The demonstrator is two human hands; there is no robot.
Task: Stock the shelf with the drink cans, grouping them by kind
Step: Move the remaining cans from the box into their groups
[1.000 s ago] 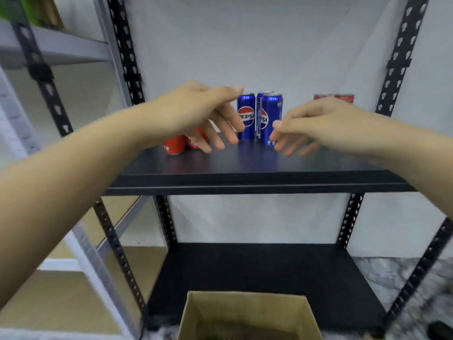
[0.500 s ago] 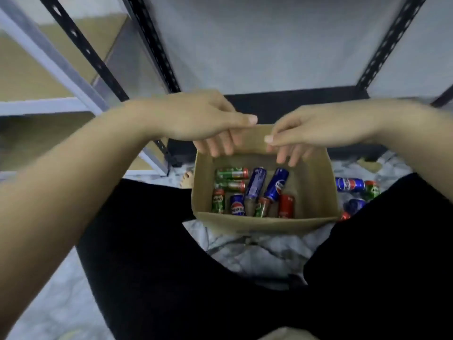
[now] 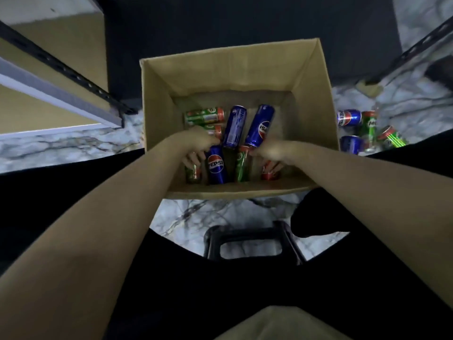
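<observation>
Much is left, by my judgement: the open brown cardboard box (image 3: 311,99) on the marbled floor (image 3: 73,143) holds a jumble of slim aluminium drink cans, blue Pepsi cans (image 3: 215,165), green cans (image 3: 204,116) and a red can (image 3: 269,171), lying and leaning unsorted. More loose cans (image 3: 349,118) lie on the floor right of the box. The black metal shelf (image 3: 220,20) beyond shows no cans here. The left hand (image 3: 196,143) reaches down onto a green can (image 3: 193,173), the right hand (image 3: 272,152) onto the red one; whether either has closed I cannot tell.
</observation>
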